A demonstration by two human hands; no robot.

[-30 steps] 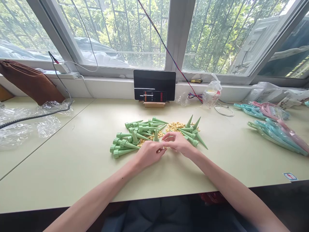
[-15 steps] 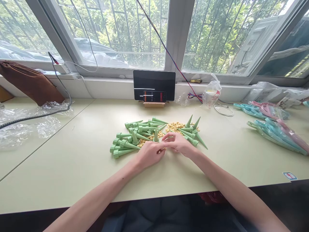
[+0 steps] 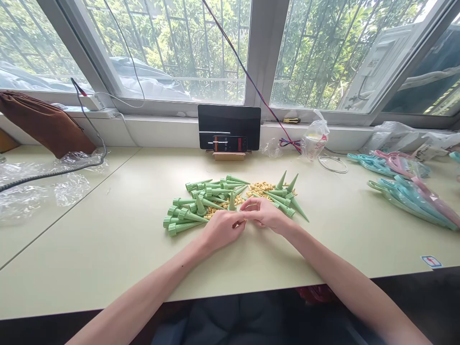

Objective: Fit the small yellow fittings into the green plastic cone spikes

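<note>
My left hand (image 3: 225,227) and my right hand (image 3: 266,214) meet at the fingertips, low over the table. The left fingers are curled in and the right thumb and index finger are pinched. What they grip is mostly hidden; a bit of yellow shows between the fingers. Just behind them stands a green plastic spike (image 3: 232,202), point up. Left of my hands lies a pile of green watering spikes (image 3: 185,213) with ribbed caps. Small yellow pieces (image 3: 261,187) are heaped behind my hands. More green spikes (image 3: 283,199) lie to the right, two pointing upward.
A black tablet (image 3: 230,122) with a phone (image 3: 230,143) before it leans at the window ledge. Plastic-wrapped blue and pink hangers (image 3: 413,196) lie right. A bagged cup (image 3: 315,139) stands at the back. Clear wrapping (image 3: 72,189), a dark cable (image 3: 53,172) and a brown bag (image 3: 46,122) occupy the left.
The hands stay together in almost the same place, with only a very slight shift of the right fingers. The spikes and yellow pieces lie as before.
</note>
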